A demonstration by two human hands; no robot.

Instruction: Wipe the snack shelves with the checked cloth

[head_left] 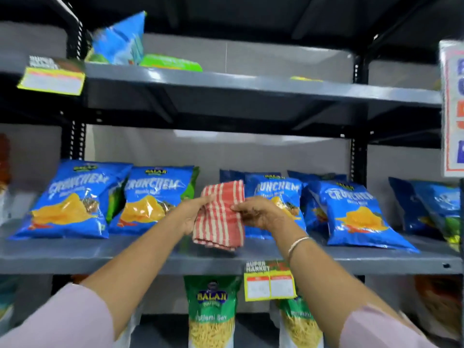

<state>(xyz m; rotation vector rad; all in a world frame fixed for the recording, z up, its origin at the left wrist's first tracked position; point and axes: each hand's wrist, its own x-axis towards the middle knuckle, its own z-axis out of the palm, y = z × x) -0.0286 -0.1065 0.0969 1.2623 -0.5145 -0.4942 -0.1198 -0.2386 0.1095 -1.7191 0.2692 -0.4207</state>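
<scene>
The checked cloth (219, 214) (red and cream, folded into a pad) is held up in front of the middle shelf (100, 257), in the gap between the blue crisp bags (155, 202). It is pinched from both sides: the left hand (193, 214) has its grip closed on the cloth's left edge, and the right hand (256, 212) has its grip closed on the right edge. The cloth's lower fold appears to hang just above the shelf board, though contact cannot be made out for certain. The step in hand is judged to be the readying of the cloth, before the wiping stroke. For the next move, the pad would need to be pressed flat on the bare grey strip and drawn along it, with the bags shifted aside where they cover the board.
</scene>
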